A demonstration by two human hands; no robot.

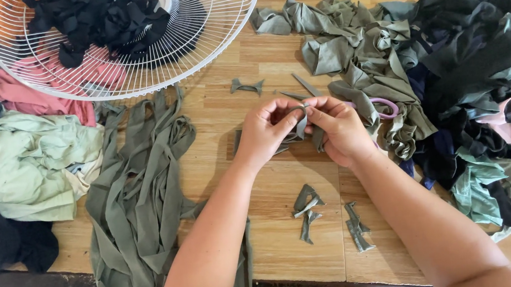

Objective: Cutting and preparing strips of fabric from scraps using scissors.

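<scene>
My left hand [265,131] and my right hand [337,128] meet over the middle of a wooden table [242,75]. Both pinch one narrow grey-green fabric strip [300,126] between their fingertips, and its ends hang down between the palms. Several small folded grey-green pieces [307,206] lie on the wood just below my wrists. Purple-handled scissors [386,106] rest right of my right hand, partly buried under cloth.
A bundle of long grey-green strips [140,193] drapes over the left front edge. A white wire fan guard [130,36] holds dark scraps at the back left. Folded clothes [23,161] lie far left. A heap of grey-green and dark scraps [451,78] fills the right side.
</scene>
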